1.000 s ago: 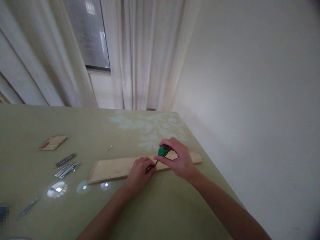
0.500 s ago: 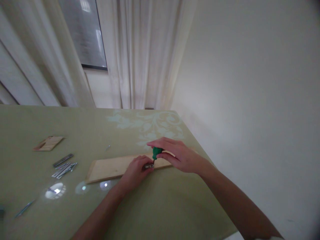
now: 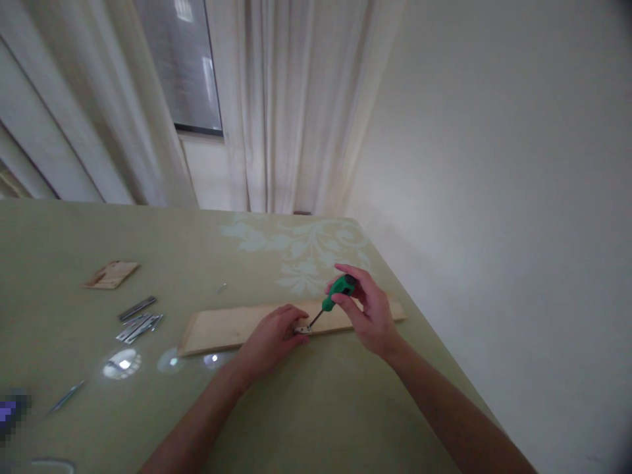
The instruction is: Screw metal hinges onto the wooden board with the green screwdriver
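1. The bench point(image 3: 306, 421) carried a long wooden board point(image 3: 217, 327), lying flat.
2. The right hand point(image 3: 372, 319), above the board's right half, was wrapped around a tool handle.
3. The left hand point(image 3: 269, 336), on the board near its middle, was clamped on metal.
4. A small wood piece point(image 3: 113, 274), beyond the board's left end, lay apart.
5. The green screwdriver point(image 3: 338, 291) slanted over the board, its work seemingly begun but unfinished.
6. Metal strips point(image 3: 135, 329), left of the board, lay loose, apparently left over.
7. The small metal piece point(image 3: 302, 330), at the board's near edge, met the tip; whether anything was fastened, I couldn't tell.
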Tool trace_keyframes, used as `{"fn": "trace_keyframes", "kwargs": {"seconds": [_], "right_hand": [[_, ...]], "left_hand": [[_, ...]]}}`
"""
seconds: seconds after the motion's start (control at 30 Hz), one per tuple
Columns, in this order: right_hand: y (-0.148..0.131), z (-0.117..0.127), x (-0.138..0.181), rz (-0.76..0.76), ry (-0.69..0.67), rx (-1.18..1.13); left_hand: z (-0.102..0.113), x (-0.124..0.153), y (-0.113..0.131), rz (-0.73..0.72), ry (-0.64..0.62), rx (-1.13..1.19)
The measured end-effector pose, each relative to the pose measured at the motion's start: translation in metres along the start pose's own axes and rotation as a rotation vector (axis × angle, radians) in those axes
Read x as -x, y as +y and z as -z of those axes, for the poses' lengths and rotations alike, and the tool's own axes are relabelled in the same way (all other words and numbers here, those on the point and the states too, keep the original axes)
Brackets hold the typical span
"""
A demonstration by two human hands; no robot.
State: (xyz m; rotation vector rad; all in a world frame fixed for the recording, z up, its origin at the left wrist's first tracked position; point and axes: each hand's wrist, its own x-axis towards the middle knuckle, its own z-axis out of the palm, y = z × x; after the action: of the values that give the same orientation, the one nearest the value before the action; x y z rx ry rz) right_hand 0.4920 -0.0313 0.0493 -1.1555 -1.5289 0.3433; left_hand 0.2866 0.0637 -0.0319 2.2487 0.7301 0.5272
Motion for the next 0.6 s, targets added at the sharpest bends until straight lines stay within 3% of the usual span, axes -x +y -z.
{"fn": "trace_keyframes", "kwargs": {"seconds": [0.1, 0.2, 0.43, 0.6], "right_hand": [[-0.003, 0.005, 0.002, 0.01, 0.113, -0.093], [-0.01, 0.001, 0.0, 0.041, 0.098, -0.105], [0.0, -0.024, -0.01, 0.04, -0.029, -0.11], [0.009, -0.026, -0.011, 0.022, -0.046, -0.096]], "left_hand": [[0.015, 0.005, -0.004, 0.022, -0.023, -0.114], [0.021, 0.01, -0.009, 0.037, 0.006, -0.131], [0.0, 0.013, -0.01, 0.03, 0.166, -0.047], [-0.004, 0.014, -0.009, 0.062, 0.18, -0.039]]}}
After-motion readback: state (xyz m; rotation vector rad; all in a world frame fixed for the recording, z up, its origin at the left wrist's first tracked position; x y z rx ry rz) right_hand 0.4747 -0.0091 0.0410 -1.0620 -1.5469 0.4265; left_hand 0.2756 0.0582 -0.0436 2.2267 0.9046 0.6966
